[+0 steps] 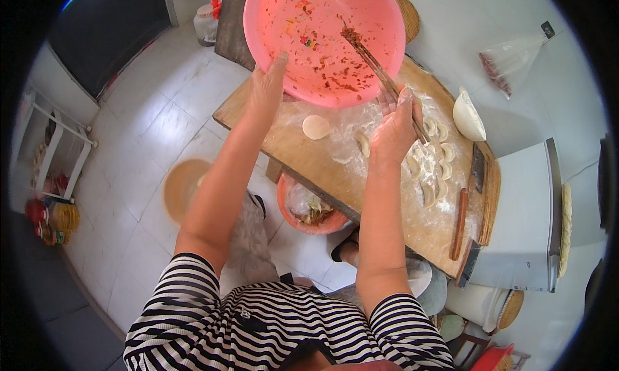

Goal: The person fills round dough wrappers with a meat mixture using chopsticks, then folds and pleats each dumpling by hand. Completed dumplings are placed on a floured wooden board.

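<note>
A large pink plastic basin is tipped toward me at the far end of the board. Its inside is smeared with bits of reddish-brown minced filling. My left hand grips its near left rim, thumb on the inside. In my right hand is a pair of chopsticks, their tips carrying a clump of filling over the basin. A round dough wrapper lies flat on the floured wooden board, between my forearms. Several crescent dumplings sit to the right of my right hand.
A rolling pin lies near the board's right edge. Beyond the dumplings, a white bowl leans tilted. Under the board stands an orange basin with scraps; a tan round container is on the floor. A white appliance stands at right.
</note>
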Demonstrator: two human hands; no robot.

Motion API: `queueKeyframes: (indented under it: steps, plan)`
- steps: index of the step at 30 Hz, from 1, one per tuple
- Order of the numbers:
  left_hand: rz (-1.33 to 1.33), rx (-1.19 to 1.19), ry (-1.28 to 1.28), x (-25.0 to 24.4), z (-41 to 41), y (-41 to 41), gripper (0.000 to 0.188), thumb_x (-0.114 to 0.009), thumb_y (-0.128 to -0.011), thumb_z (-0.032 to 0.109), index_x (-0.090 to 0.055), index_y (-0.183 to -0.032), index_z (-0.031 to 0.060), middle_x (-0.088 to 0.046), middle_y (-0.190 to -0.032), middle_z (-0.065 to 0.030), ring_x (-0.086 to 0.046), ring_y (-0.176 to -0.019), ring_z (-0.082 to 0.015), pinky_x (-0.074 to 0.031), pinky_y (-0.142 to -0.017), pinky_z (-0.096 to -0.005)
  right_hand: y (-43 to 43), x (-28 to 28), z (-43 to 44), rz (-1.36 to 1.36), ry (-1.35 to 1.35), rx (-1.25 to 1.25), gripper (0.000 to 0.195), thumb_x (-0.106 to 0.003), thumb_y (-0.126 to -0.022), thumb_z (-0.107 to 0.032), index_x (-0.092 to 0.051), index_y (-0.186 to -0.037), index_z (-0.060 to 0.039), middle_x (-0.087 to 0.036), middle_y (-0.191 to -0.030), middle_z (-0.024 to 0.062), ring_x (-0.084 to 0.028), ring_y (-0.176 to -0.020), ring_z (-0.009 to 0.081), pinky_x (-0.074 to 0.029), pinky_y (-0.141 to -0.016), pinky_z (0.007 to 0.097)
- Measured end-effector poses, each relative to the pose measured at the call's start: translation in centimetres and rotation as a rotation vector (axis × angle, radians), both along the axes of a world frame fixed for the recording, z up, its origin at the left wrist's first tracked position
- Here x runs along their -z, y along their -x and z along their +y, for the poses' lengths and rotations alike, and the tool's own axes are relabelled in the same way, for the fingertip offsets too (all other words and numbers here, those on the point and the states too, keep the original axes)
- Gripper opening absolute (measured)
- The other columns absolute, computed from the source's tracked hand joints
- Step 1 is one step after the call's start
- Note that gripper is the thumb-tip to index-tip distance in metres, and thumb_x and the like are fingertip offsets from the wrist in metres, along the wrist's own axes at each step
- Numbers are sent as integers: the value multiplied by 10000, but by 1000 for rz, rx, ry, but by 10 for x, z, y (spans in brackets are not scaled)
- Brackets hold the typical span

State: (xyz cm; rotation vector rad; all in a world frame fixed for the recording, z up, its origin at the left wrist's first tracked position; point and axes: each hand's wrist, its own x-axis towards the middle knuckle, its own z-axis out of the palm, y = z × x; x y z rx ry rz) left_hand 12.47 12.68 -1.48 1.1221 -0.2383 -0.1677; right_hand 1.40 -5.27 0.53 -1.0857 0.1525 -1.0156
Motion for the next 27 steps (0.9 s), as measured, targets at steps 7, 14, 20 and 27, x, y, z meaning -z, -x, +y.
queueKeyframes:
  steps: [7, 14, 20, 27]
  plan:
    - [177, 94, 68, 10, -29, -46, 617, -495, -1006, 439, -401, -1443, 14, -560, -1365, -166, -615, -1151, -288, -541, -903, -467, -9, -21, -16, -52, 2, -13, 254, -597, -999, -189, -615, -1077, 52, -690, -1040, 150, -671, -941, 213, -537, -872, 336]
    - [348, 101, 49, 13, -54, -72, 523, -466, -1028, 440, -443, -1408, 81, -566, -1349, -119, -607, -1034, -227, -532, -870, -459, -13, -16, -35, -28, -46, 27, 240, -614, -983, -159, -614, -1074, 63, -673, -1053, 144, -669, -946, 212, -557, -883, 341]
    - [449, 143, 74, 14, -62, -82, 530, -536, -1000, 448, -459, -1387, 94, -578, -1274, -160, -634, -940, -263, -567, -809, -443, -12, -15, -43, -29, -24, 40, 237, -612, -982, -157, -619, -1066, 65, -672, -1047, 142, -668, -939, 209, -560, -870, 334]
    - [379, 258, 23, 21, -32, -75, 637, -640, -944, 470, -438, -1397, 69, -569, -1223, -205, -651, -961, -298, -563, -836, -410, -20, -13, -45, -39, -25, 29, 257, -615, -984, -164, -603, -1083, 74, -667, -1041, 149, -672, -926, 210, -565, -861, 331]
